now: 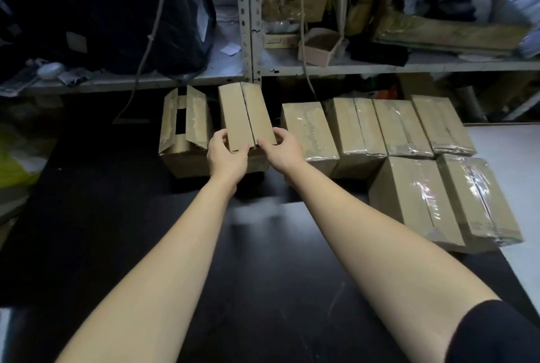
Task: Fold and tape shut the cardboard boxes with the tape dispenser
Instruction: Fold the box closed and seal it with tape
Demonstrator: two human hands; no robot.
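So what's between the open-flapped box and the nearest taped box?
In the head view, the untaped box, flaps folded shut, held at its near end by the left hand and right hand.

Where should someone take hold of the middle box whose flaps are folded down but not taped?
At its near end, coming from the front: the untaped box has an open-flapped box on one side and a taped box on the other, so its sides are crowded. The left hand and right hand each grip a near corner, one per flap, holding the seam closed.
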